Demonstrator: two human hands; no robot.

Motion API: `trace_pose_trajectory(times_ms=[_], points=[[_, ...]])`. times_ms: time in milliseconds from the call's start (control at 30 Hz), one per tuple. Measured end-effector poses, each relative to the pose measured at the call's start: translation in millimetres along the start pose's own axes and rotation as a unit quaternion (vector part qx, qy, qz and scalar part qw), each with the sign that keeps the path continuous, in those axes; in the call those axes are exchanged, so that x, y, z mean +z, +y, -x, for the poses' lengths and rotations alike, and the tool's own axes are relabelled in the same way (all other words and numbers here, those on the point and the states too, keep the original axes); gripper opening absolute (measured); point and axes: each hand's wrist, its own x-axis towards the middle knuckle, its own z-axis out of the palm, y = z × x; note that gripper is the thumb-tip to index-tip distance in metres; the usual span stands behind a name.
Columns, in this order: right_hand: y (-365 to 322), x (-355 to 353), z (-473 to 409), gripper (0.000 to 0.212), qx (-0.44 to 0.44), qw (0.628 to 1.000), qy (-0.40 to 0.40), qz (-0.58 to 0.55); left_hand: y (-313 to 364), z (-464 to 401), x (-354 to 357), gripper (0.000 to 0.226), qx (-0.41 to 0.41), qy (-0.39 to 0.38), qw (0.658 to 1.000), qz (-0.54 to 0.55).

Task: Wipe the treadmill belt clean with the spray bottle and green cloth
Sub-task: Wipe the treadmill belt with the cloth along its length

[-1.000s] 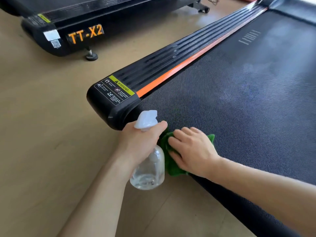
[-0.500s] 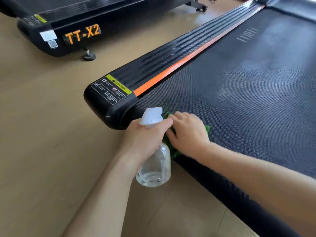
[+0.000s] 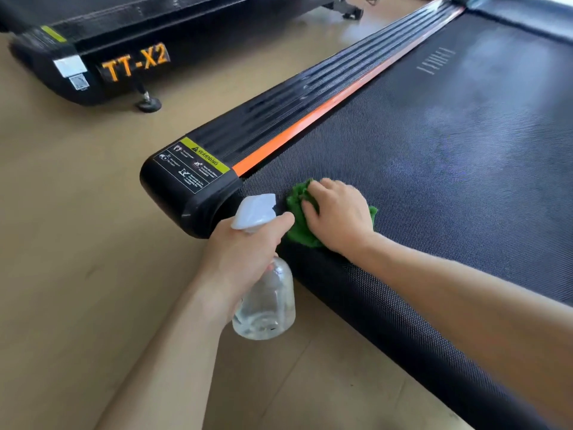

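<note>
So the treadmill belt (image 3: 434,156) takes up most of the right side, black and textured, with a hazy damp-looking patch further up it. Along its left edge runs the ribbed black side rail (image 3: 279,116) with an orange strip and a yellow warning sticker (image 3: 193,164) on the end cap. A second treadmill (image 3: 102,57) marked TT-X2 sits on the tan floor (image 3: 77,243) at top left. The right hand (image 3: 339,217) is pressed down on the bunched green cloth (image 3: 299,225), fingers bent over it, right at the belt's near-left corner. The left hand (image 3: 245,252) grips the clear spray bottle (image 3: 266,301) round its neck, just beside the cloth, bottle hanging above the floor.
</note>
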Motion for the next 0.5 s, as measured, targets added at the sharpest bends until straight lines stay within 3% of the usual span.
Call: trace_pose_trajectory(times_ms=[133, 267, 333, 433, 500], points=[[-0.4, -31.5, 79.5, 0.022, -0.144, 0.988, -0.054, -0.033, -0.9, 0.3, 0.0, 0.053, 0.001, -0.006, 1.000, -0.014], [18.9, -28.2, 59.4, 0.023, -0.240, 0.968, -0.070, -0.018, -4.4, -0.5, -2.1, 0.052, -0.002, -0.003, 1.000, -0.006], [30.4, -13.8, 15.8, 0.025, -0.163, 0.986, -0.042, -0.004, -6.2, -1.5, -4.0, 0.051, -0.007, -0.002, 1.000, -0.006], [50.8, 6.9, -36.3, 0.030, 0.077, 0.996, -0.010, 0.051, -5.1, -0.2, -7.7, 0.050, -0.005, 0.008, 1.000, -0.017], [42.5, 9.7, -39.2, 0.028, 0.121, 0.991, 0.004, 0.064, -5.2, -3.2, -9.5, 0.047, -0.009, 0.015, 1.000, -0.016]])
